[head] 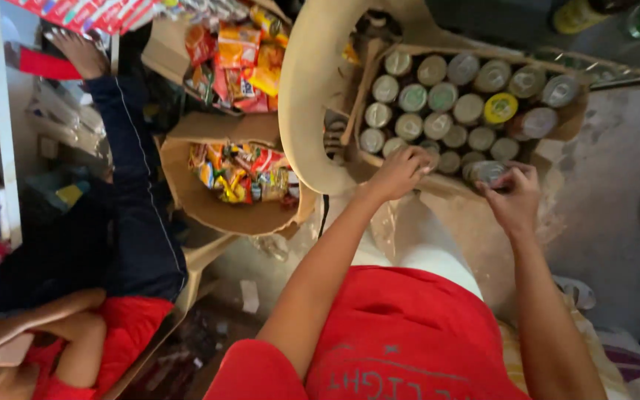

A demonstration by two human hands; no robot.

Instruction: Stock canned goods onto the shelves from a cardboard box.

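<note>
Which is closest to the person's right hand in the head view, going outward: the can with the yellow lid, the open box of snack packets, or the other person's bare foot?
From the right hand:
1. Can with the yellow lid, just above the hand, in the cardboard tray of cans.
2. Open box of snack packets, to the left, beyond the plastic chair.
3. Bare foot, far upper left.
</note>
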